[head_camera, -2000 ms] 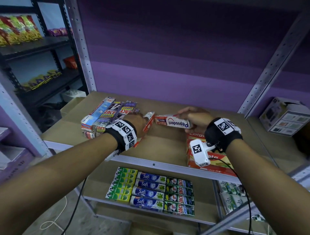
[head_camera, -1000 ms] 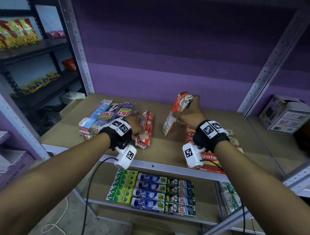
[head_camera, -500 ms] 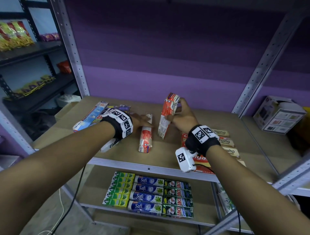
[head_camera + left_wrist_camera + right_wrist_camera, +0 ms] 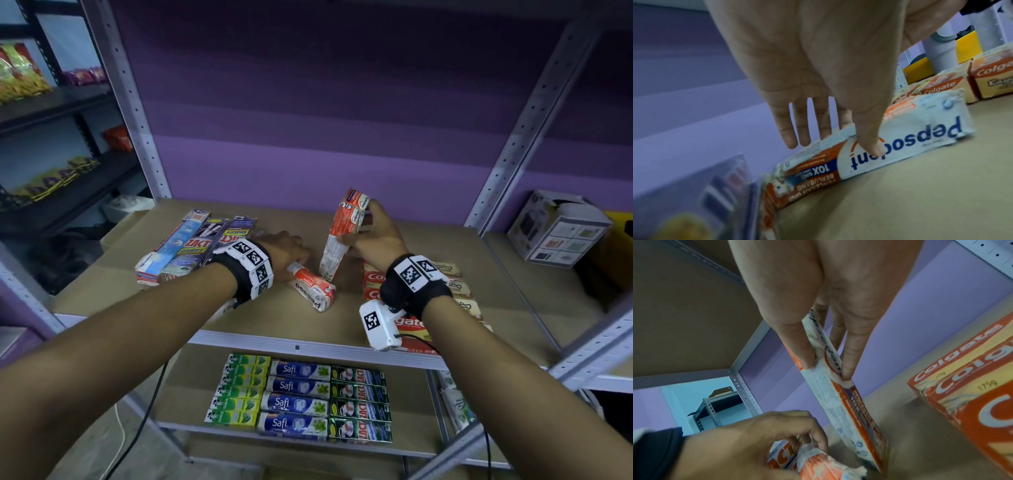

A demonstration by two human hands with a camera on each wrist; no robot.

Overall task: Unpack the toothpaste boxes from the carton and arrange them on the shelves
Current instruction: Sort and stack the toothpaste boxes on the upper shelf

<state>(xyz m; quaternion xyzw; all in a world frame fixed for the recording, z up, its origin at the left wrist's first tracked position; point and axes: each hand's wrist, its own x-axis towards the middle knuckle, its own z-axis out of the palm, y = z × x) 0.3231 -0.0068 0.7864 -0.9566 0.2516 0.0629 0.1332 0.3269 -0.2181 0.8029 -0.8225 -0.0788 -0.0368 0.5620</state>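
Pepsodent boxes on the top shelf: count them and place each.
2. One Pepsodent box stands tilted, pinched by the right hand; the other box lies flat under the left hand. More may be hidden.

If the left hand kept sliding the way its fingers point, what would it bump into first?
The left hand rests on the lying Pepsodent box, its fingers pointing toward the purple back wall. Nothing shows in between, so probably the wall, though depth is unclear.
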